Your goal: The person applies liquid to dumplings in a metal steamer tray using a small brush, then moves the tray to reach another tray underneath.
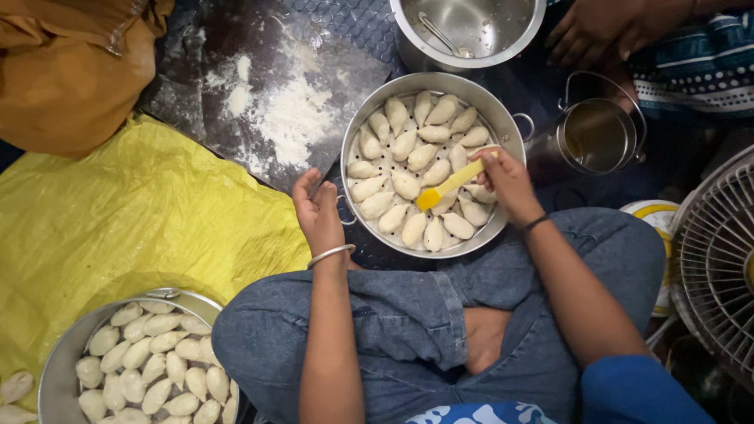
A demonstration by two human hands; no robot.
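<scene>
Second dumpling pan (67,353) cut off below.

Dark studded floor mat (353,31): flour patch (287,118) at 11 o'clock, yellow sheet (133,220) at 9, steamer tray (432,85) centre.

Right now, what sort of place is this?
Probably a home floor used for cooking: steamer tray of dumplings, flour on a dark mat, yellow sheet, a fan.

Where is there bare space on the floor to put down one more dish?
The yellow sheet is bare between the orange cloth and the lower tray. The dark mat is floury but free. Around the steamer tray, pot, pail and fan, it is crowded.
</scene>
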